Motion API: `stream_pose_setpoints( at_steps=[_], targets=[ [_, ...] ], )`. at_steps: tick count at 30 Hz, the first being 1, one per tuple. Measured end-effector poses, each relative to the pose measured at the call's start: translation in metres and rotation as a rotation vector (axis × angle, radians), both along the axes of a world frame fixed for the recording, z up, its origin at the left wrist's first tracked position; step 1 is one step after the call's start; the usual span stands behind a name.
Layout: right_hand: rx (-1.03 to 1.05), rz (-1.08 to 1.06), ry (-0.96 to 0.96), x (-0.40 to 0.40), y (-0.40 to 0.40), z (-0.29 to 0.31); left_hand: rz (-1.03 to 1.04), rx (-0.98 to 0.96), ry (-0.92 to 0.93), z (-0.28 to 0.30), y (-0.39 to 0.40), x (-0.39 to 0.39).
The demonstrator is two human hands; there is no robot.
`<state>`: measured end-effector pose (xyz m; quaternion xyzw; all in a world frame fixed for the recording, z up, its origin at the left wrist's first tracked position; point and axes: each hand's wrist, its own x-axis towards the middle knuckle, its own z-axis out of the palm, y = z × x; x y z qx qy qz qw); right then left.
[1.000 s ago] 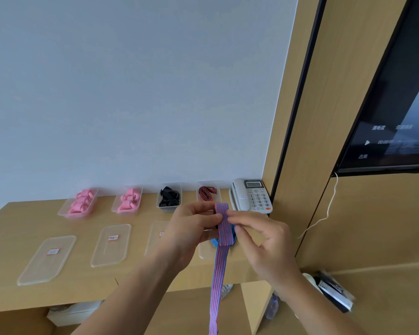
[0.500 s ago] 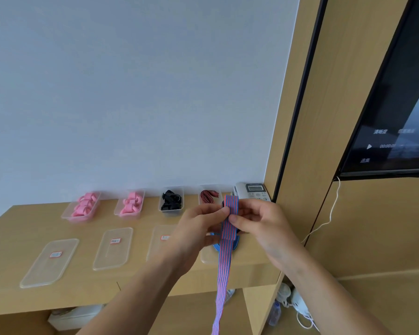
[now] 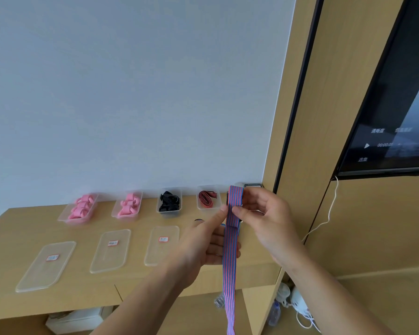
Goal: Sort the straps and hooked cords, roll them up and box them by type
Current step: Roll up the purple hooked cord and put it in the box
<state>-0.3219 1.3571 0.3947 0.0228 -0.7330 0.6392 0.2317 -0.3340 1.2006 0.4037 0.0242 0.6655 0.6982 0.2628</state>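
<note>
A long blue-and-red striped strap [image 3: 229, 257] hangs down past the shelf edge, its top end folded over into a loop. My right hand [image 3: 264, 216] pinches that folded top between thumb and fingers. My left hand [image 3: 206, 243] is behind the strap, index finger pressing its left edge, other fingers curled round it. Along the wall stand clear boxes: two with pink rolls [image 3: 79, 209] [image 3: 128, 205], one with black straps [image 3: 169, 201], one with a red-and-black cord [image 3: 207, 198].
Three clear lids with red labels [image 3: 46, 264] [image 3: 111, 250] [image 3: 162, 244] lie on the wooden shelf [image 3: 15, 228]. A phone is partly hidden behind my right hand. A dark screen [image 3: 392, 112] hangs at right, with a white cable [image 3: 330, 206] below it. Bottles and cords sit on the floor.
Both hands have lifted the strap's top end higher and slightly right. The fold at the top has grown into a longer loop.
</note>
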Motion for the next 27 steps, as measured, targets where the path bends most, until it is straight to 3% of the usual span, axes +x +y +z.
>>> stream_pose_setpoints(
  at_steps=[9,19,27],
  targets=[
    [0.171,-0.069,0.195,0.005,-0.005,-0.007,0.006,0.094,-0.07,0.002,-0.001,-0.008],
    [0.576,-0.224,0.527,0.008,-0.01,-0.021,0.019,0.107,-0.033,0.007,-0.008,-0.021],
    [0.716,-0.197,0.547,0.005,-0.009,-0.03,-0.027,0.155,0.02,0.015,-0.015,-0.026]
  ],
)
